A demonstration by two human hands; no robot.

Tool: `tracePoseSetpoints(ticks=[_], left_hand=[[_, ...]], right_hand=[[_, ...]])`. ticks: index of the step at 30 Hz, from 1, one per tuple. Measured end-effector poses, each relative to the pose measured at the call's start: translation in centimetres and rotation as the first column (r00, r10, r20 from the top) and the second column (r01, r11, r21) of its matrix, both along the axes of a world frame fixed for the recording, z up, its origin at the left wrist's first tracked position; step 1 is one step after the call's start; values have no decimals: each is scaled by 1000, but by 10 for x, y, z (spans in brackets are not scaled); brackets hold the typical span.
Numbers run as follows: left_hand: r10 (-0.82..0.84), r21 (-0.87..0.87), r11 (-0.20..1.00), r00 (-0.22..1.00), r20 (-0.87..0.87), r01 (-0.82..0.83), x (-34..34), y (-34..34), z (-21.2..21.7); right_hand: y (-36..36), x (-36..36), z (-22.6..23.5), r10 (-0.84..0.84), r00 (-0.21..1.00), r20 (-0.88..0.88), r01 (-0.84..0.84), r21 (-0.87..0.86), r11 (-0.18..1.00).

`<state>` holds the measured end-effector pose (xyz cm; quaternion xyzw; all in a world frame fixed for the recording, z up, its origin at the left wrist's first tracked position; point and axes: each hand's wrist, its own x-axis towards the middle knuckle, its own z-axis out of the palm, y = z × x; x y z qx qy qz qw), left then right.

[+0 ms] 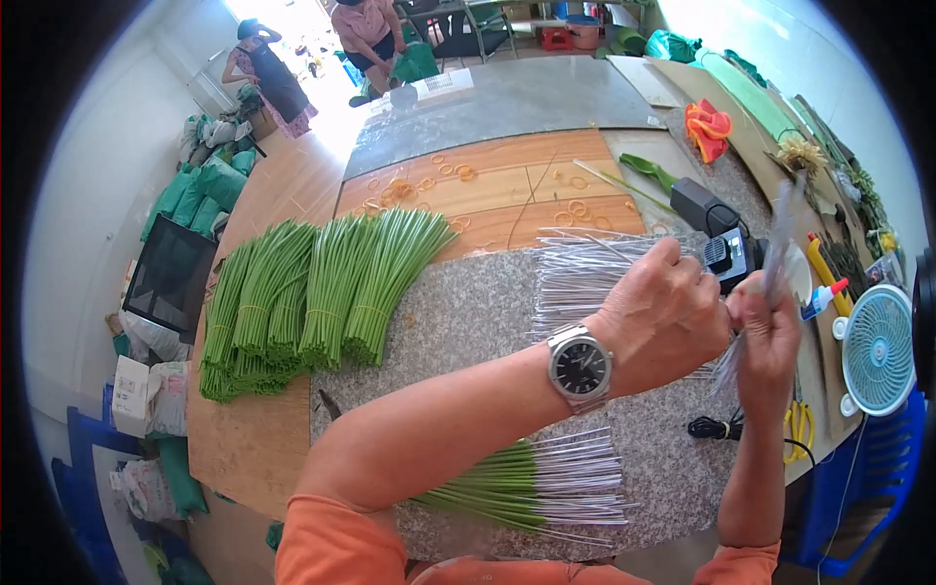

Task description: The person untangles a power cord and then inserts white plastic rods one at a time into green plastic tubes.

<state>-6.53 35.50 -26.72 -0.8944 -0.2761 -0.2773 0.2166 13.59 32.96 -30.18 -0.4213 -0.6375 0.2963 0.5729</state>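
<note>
My right hand [765,331] is closed round a bundle of thin silvery-white sticks [780,244], held upright above the right side of the table. Against it, my left hand [668,307] has its fingers curled; whatever they pinch is hidden. The left wrist wears a metal watch [580,368]. Beneath and behind my left hand lies a spread of similar white sticks [580,283], partly covered by it. In front of me, under my left forearm, rests a fan of green stems [497,485] with white sticks at their right ends.
Banded bundles of green stems [331,292] are stacked at left. Rubber bands [400,192] are scattered on the wooden boards. At right are a black device [726,255], a glue bottle [824,297], yellow scissors [799,429] and a fan [877,349]. Two people are at the back.
</note>
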Motion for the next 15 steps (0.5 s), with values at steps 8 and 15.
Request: tracePoseSetpoints(ticks=[8, 15], left_hand=[[-45, 221, 975, 984, 172, 5, -38, -15, 40], [145, -232, 972, 888, 437, -45, -131, -78, 31]], right_hand=[[-22, -43, 0, 46, 962, -269, -72, -85, 994], [-41, -29, -11, 302, 891, -339, -332, -34, 943]])
